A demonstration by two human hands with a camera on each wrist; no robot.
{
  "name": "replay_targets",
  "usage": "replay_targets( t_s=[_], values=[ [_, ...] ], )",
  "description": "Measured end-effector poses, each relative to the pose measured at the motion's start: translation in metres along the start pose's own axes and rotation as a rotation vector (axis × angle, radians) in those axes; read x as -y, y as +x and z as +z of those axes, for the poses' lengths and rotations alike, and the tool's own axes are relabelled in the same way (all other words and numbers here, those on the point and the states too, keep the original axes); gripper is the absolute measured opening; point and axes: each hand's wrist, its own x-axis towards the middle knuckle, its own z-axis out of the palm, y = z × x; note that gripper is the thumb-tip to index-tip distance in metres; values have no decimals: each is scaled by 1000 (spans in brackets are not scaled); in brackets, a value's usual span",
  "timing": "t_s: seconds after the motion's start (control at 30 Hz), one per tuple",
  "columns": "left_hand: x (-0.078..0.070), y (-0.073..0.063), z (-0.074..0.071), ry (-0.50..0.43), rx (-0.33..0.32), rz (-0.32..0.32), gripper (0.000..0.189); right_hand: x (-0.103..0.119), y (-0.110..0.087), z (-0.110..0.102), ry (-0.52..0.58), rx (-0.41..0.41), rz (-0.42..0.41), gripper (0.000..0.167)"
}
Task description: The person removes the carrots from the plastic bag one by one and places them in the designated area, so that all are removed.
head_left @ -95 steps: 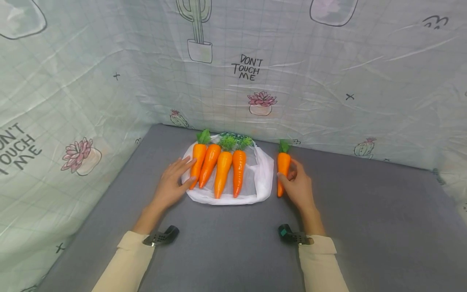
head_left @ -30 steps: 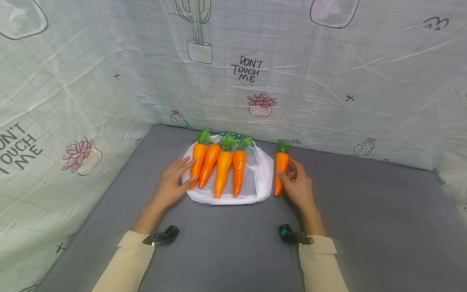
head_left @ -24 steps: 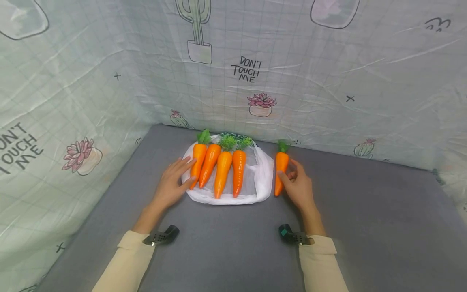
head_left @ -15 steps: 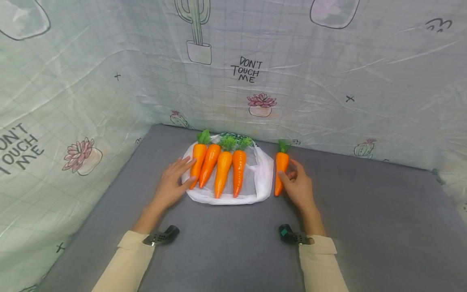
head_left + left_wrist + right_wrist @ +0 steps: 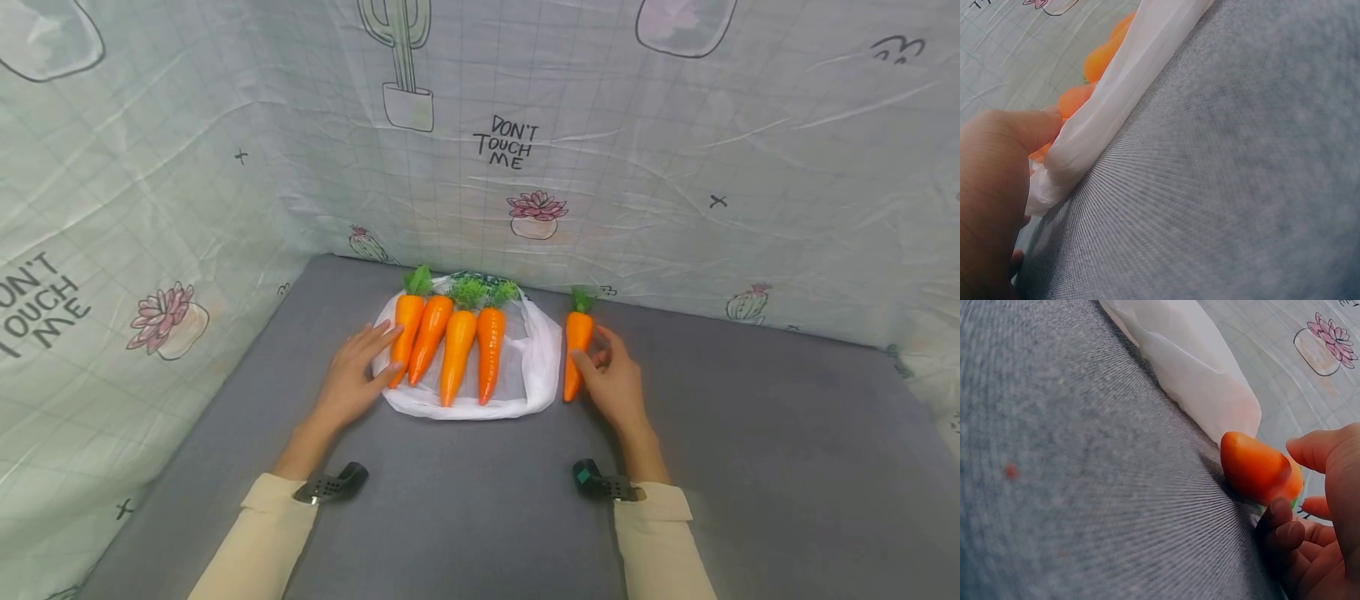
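Several orange carrots with green tops, such as the middle one [image 5: 458, 358], lie side by side on a white, filmy bag [image 5: 543, 350]. At its left side is my left hand [image 5: 352, 375], fingers extended, thumb and fingertips resting at the leftmost carrot [image 5: 407, 333] and the bag's edge. Just right of the bag, a single carrot [image 5: 578, 350] lies on the grey cloth, tip toward me. My right hand [image 5: 613, 379] is loosely around it; the right wrist view shows the thumb [image 5: 1310, 450] beside this carrot and relaxed fingers [image 5: 1288, 531] below.
Grey cloth [image 5: 480, 517] covers the table. A pale printed curtain [image 5: 637, 142] stands behind and along the left side. Each wrist wears a black strap with a camera, the left camera [image 5: 351, 481] and the right camera [image 5: 587, 478] facing inward.
Since the oldest frame, the single carrot has shifted slightly left toward the bag, while the right hand stayed nearly in place. Over the last second nothing has visibly moved.
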Motion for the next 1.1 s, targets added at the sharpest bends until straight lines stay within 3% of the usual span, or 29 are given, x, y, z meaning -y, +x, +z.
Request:
replay_targets(
  t_s=[0.3,0.63,0.87,1.1],
  values=[
    [3,-1,-1,3,8,-6,55,4,-1,-3,-13,-58,-8,61],
    [5,0,0,-3,3,9,54,25,-6,-6,9,-100,-48,58],
    [4,0,0,0,-3,14,54,45,-7,0,44,-69,-100,59],
    [4,0,-1,-4,10,0,54,64,-9,14,83,7,-95,61]
  ],
)
